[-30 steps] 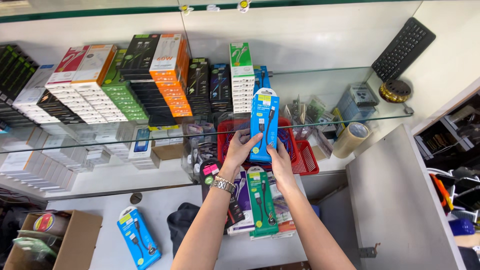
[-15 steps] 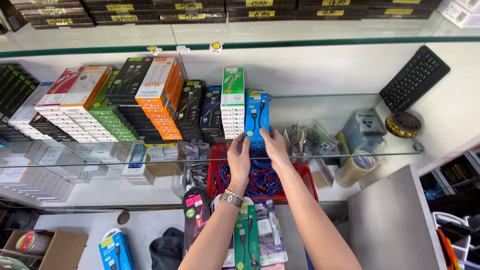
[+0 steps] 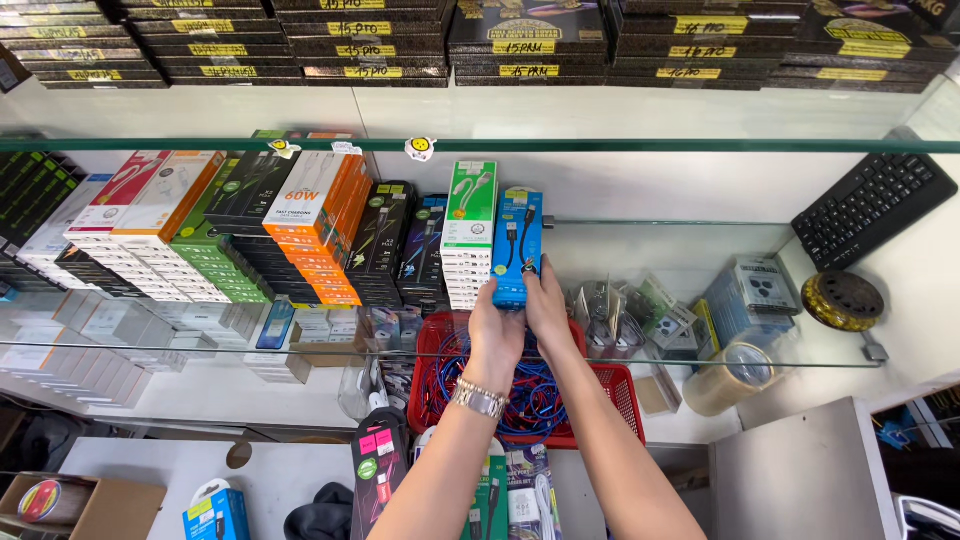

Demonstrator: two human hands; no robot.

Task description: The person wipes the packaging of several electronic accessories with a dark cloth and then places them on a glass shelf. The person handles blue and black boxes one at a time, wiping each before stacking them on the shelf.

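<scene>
Fingers of both hands are curled around the lower end of a blue cable box, pinching it from either side: the left hand grips its bottom-left edge, the right hand its bottom-right edge, with the thumb tips pressed against the printed front. The box stands upright on the glass shelf, rising toward twelve o'clock from the fingertips, so nearly all of it shows above the hands. At its nine o'clock, touching or just beside it, stands a white and green box on top of a pile of the same kind; farther along at nine o'clock are stacks of black boxes and orange boxes.

By the look of it, the blue box is thin printed card, light and fairly stiff, though probably easy to dent at the corners and a little slick on its glossy face. Holding it by the two long edges near the bottom, as now, seems the sound grip, since squeezing the flat faces could crush the card.

At six o'clock from the hands, beneath the shelf, sits a red basket of tangled blue cables. A wristwatch circles the left wrist. A roll of tape lies at about four o'clock, well apart.
</scene>
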